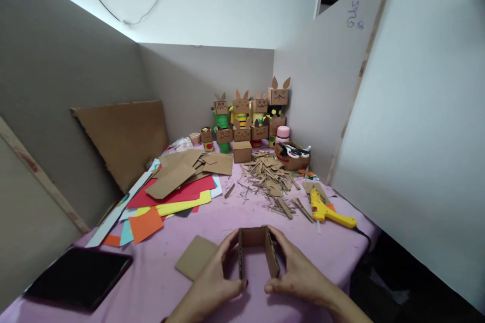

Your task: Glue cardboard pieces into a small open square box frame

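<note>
One black tablet (79, 278), one loose cardboard square (195, 257), nine box-headed figures (241, 106), one plain box (242, 152) and one yellow glue gun (329, 213) line a workspace, left to right. A pink cloth (151, 272) covers the table, enclosed by gray partitions (204, 78) beneath a white wall (227, 0). At the near edge, the left hand (217, 275) and right hand (299, 272) grip a three-panel cardboard frame (254, 237) between them, left fingers around its left panel, right fingers around its right, open side facing the wearer.
</note>
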